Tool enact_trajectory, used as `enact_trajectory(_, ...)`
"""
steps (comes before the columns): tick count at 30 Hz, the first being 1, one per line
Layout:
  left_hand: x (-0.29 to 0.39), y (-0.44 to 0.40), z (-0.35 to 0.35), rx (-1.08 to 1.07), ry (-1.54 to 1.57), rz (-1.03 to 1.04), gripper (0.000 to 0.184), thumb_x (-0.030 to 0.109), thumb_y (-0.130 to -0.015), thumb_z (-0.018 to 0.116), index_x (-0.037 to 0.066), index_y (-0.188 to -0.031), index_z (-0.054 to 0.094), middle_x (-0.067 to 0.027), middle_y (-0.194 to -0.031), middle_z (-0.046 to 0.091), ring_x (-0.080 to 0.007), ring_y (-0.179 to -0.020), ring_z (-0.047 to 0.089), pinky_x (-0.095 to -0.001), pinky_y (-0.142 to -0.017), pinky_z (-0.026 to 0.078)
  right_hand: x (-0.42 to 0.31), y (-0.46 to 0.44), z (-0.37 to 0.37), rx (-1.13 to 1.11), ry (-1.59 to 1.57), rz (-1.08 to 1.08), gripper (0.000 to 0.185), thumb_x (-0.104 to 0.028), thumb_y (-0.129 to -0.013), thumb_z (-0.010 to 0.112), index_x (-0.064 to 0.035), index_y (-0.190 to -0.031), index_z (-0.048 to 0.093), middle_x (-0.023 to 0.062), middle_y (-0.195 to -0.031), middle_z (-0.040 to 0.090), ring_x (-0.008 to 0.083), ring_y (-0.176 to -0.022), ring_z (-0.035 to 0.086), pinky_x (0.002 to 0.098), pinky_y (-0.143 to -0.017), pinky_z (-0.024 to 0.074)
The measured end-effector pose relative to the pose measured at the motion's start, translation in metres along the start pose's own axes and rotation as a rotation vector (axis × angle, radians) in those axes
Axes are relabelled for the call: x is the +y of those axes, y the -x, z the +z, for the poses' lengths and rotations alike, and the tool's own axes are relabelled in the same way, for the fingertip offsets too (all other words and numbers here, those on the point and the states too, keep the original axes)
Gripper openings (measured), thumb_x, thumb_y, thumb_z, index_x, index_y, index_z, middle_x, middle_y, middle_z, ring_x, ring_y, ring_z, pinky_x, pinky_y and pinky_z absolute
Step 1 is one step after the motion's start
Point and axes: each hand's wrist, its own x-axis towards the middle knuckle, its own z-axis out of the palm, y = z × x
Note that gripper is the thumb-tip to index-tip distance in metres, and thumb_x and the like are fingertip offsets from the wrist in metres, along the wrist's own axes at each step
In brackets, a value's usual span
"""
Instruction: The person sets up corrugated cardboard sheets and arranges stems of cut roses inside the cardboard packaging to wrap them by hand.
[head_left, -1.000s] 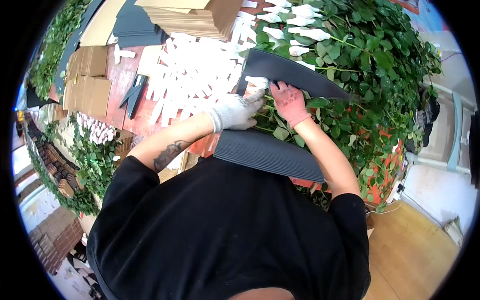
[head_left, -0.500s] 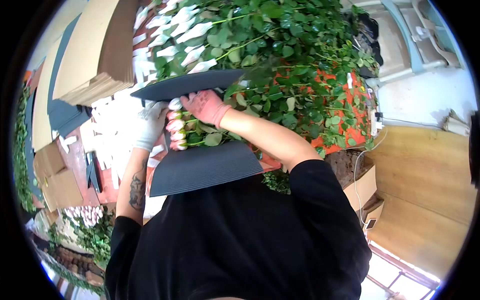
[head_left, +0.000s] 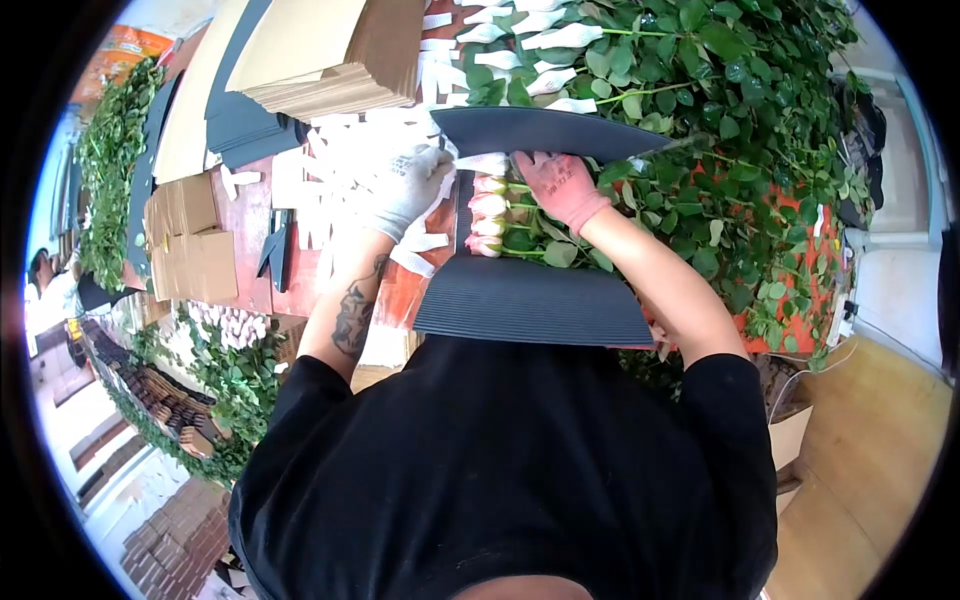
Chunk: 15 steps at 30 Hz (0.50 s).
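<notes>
Several pink roses lie in a column between the raised sides of a dark corrugated sheet, their stems pointing right. A white-sleeved rose head is at the column's top. My right hand, in a pink glove, rests by that rose's stem, its fingers bent; whether it grips the stem is hidden. My left hand, in a whitish glove, is left of the roses over scattered white sleeves. Its fingers are bent together near a white strip, and what they hold cannot be made out.
Stacked brown cardboard stands at the back left, near dark sheets. A black tool lies on the red table. Leafy stems with sleeved heads fill the back right. A person is partly visible at the far left.
My left hand has moved away from the sleeved rose, leftward onto the loose white sleeves. My right hand stays by the top rose. The camera view has swung between frames.
</notes>
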Motion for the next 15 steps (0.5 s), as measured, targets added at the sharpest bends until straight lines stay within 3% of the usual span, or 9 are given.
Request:
enact_trajectory(2, -0.011, 0.003, -0.01, -0.011, -0.015, -0.024, 0.015, 0.017, -0.082, 0.059, 0.006, -0.09, 0.066, -0.0146, -0.09, 0.063, -0.0314, -0.084, 0.061, -0.0385, -0.075, 0.048, -0.001, -0.001, -0.003, -0.098, -0.023, 0.031, 0.033, -0.015, -0.084, 0.046, -0.0111, -0.116, 0.053, 0.0125, -0.1, 0.061, 0.0272, -0.092, 0.059, 0.0386, -0.073, 0.0496)
enact_trajectory(4, -0.022, 0.008, -0.03, -0.019, -0.129, -0.231, 0.018, 0.015, -0.082, 0.058, 0.007, -0.097, 0.065, -0.0163, -0.095, 0.064, -0.0326, -0.089, 0.061, -0.0392, -0.077, 0.048, -0.002, 0.0, -0.001, -0.194, -0.047, 0.049, 0.038, -0.016, -0.083, 0.045, -0.0116, -0.121, 0.052, 0.0131, -0.107, 0.059, 0.0278, -0.099, 0.057, 0.0398, -0.079, 0.0478)
enact_trajectory(7, -0.012, 0.019, -0.045, 0.193, -0.196, -0.037, 0.023, 0.011, -0.081, 0.056, 0.006, -0.103, 0.063, -0.0152, -0.099, 0.064, -0.0321, -0.092, 0.062, -0.0382, -0.079, 0.048, 0.001, 0.003, 0.01, -0.099, -0.05, -0.007, 0.037, -0.015, -0.082, 0.046, -0.0141, -0.119, 0.055, 0.0121, -0.106, 0.06, 0.0279, -0.098, 0.057, 0.0401, -0.08, 0.0471)
enact_trajectory(8, 0.002, 0.023, -0.044, 0.083, 0.085, -0.062, 0.027, 0.007, -0.08, 0.053, 0.005, -0.107, 0.061, -0.0139, -0.1, 0.065, -0.03, -0.088, 0.063, -0.0371, -0.078, 0.049, 0.001, 0.005, 0.01, -0.06, -0.028, -0.02, 0.036, -0.015, -0.083, 0.046, -0.0163, -0.118, 0.055, 0.0118, -0.101, 0.061, 0.0267, -0.092, 0.059, 0.0385, -0.075, 0.0486)
enact_trajectory(9, 0.045, 0.019, -0.06, -0.192, -0.053, -0.075, 0.028, 0.006, -0.08, 0.052, 0.006, -0.106, 0.061, -0.0139, -0.103, 0.064, -0.0289, -0.086, 0.064, -0.0373, -0.077, 0.05, 0.002, 0.004, 0.009, -0.02, -0.006, -0.04, 0.034, -0.015, -0.084, 0.047, -0.0185, -0.116, 0.056, 0.0114, -0.096, 0.062, 0.0255, -0.087, 0.061, 0.037, -0.07, 0.05)
enact_trajectory(11, 0.047, 0.027, -0.017, -0.131, 0.0, 0.234, 0.028, 0.01, -0.083, 0.052, 0.008, -0.109, 0.061, -0.0121, -0.114, 0.061, -0.0285, -0.087, 0.064, -0.038, -0.075, 0.05, 0.003, 0.001, 0.006, 0.022, 0.003, -0.077, 0.034, -0.015, -0.083, 0.047, -0.0186, -0.116, 0.057, 0.0112, -0.097, 0.062, 0.0262, -0.088, 0.061, 0.0386, -0.072, 0.049)
enact_trajectory(12, 0.059, 0.027, -0.013, -0.174, 0.06, 0.272, 0.032, 0.012, -0.084, 0.051, 0.009, -0.114, 0.06, -0.011, -0.121, 0.058, -0.0283, -0.091, 0.064, -0.0369, -0.078, 0.05, 0.003, 0.002, 0.004, 0.065, 0.016, -0.066, 0.033, -0.015, -0.083, 0.047, -0.0186, -0.115, 0.057, 0.011, -0.097, 0.062, 0.0268, -0.089, 0.06, 0.0401, -0.075, 0.048)
enact_trajectory(14, 0.06, 0.025, 0.001, -0.39, -0.005, 0.132, 0.033, 0.013, -0.086, 0.05, 0.01, -0.118, 0.059, -0.0113, -0.124, 0.056, -0.0291, -0.095, 0.063, -0.0356, -0.082, 0.05, 0.003, 0.0, 0.002, 0.021, -0.029, -0.072, 0.031, -0.015, -0.083, 0.048, -0.0177, -0.112, 0.059, 0.0103, -0.095, 0.061, 0.0285, -0.089, 0.059, 0.043, -0.078, 0.0464)
enact_trajectory(15, 0.056, 0.024, 0.002, -0.385, 0.003, 0.122, 0.033, 0.013, -0.086, 0.05, 0.01, -0.118, 0.059, -0.0113, -0.124, 0.056, -0.0291, -0.095, 0.063, -0.0356, -0.082, 0.05, 0.003, -0.001, 0.0, 0.018, 0.005, -0.088, 0.031, -0.015, -0.083, 0.048, -0.0173, -0.111, 0.06, 0.0101, -0.094, 0.061, 0.0285, -0.088, 0.059, 0.0423, -0.077, 0.0467)
